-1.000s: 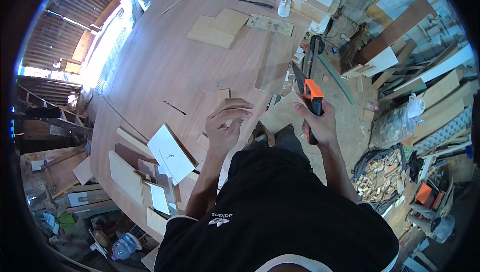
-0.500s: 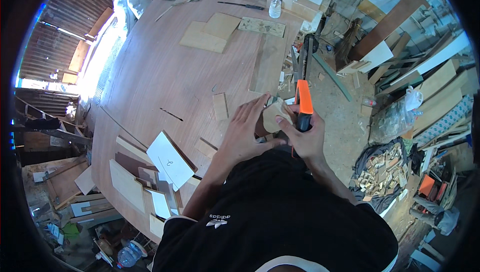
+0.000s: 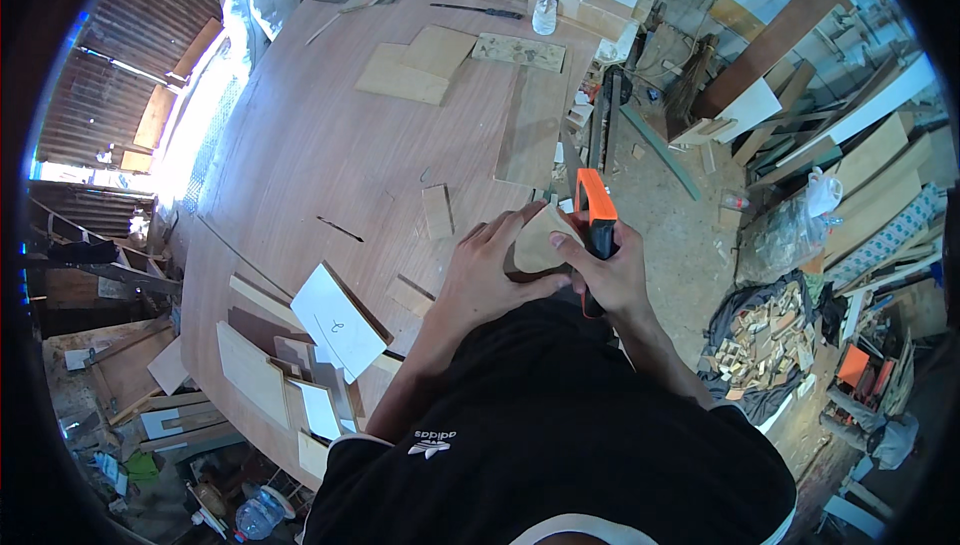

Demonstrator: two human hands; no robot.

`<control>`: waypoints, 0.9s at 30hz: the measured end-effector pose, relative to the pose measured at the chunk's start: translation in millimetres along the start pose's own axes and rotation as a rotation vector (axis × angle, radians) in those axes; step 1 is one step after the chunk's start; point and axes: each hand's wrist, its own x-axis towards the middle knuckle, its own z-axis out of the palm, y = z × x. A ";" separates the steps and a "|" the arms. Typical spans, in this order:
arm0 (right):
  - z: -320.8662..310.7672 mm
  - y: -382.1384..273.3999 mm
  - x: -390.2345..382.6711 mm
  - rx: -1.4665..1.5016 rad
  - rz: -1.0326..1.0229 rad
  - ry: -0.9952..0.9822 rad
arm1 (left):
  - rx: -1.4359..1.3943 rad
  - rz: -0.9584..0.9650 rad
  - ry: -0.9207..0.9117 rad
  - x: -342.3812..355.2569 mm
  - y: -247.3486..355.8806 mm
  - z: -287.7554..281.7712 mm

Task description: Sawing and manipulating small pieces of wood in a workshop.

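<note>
Pale plywood offcut, small and angular (image 3: 538,242): held between both hands above the worker's lap, just beyond the near edge of the table. Left hand (image 3: 488,267): curved around the offcut's left side, fingers along the far edge, thumb underneath toward the right hand. Right hand (image 3: 612,267): thumb pressed on the offcut's upper face, remaining fingers closed about the grip of an orange-and-black-handled saw (image 3: 599,200); blade largely hidden from this angle.

Black short-sleeved shirt with white trim (image 3: 590,425): worn by the person, below the hands.

Broad reddish-brown wooden table (image 3: 300,160): to the left and ahead. Upon it, near the left hand: small rectangular plywood block (image 3: 437,212); thin dark rod (image 3: 340,230), lying farther left; white rectangular panel with a pencilled mark (image 3: 335,330), tilted, near the left forearm.

Far part of the table: two overlapping tan plywood sheets (image 3: 420,67); narrow speckled board (image 3: 518,52), just beside them; clear plastic bottle (image 3: 544,17), upright.

Floor, right: long green strip (image 3: 660,153); dark cloth heaped with wood scraps (image 3: 768,345); clear plastic bag, bulging (image 3: 785,250).
</note>
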 end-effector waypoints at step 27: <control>1.7 -13.5 -18.2 0.108 -0.104 -0.312 | -1.436 -0.377 -0.010 -37.8 -43.3 17.3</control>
